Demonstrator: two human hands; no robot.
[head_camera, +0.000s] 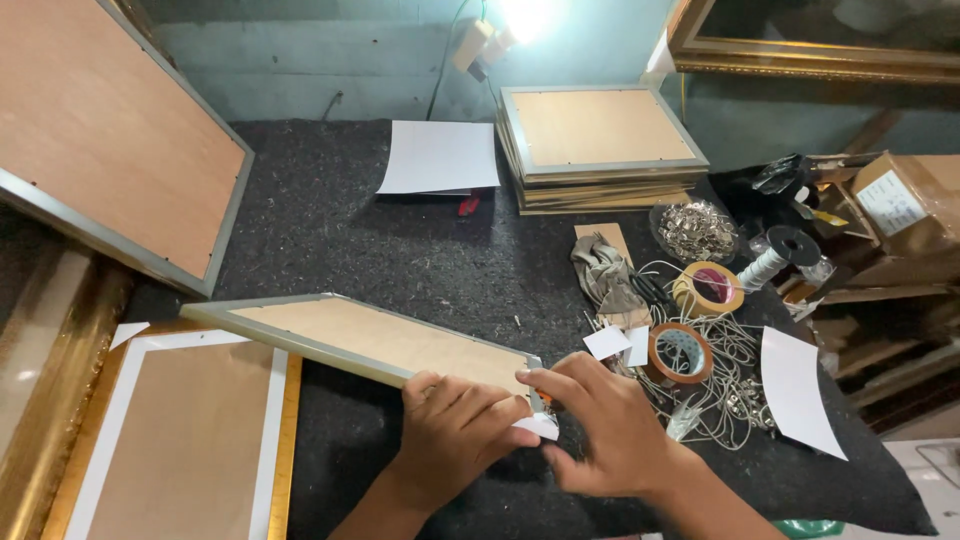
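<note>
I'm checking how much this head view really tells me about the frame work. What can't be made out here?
- Head view: the corner of the tilted frame is covered by the left hand and right hand.
- White corner piece: mostly hidden under the fingers.
- Small metal parts in the dish: too small to identify.
- Lamp: glare washes it out.
- Large frame: cut off by the left edge.

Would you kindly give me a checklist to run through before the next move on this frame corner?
1. Left hand steadying the frame: ok.
2. Right hand at the corner, on the white piece: ok.
3. Frame tilted, far end over the lower frame: ok.
4. White piece seated square: cannot tell, fingers hide it.
5. Tape rolls within reach at right: ok.
6. Cord tangled by the rolls: not ok.
</note>
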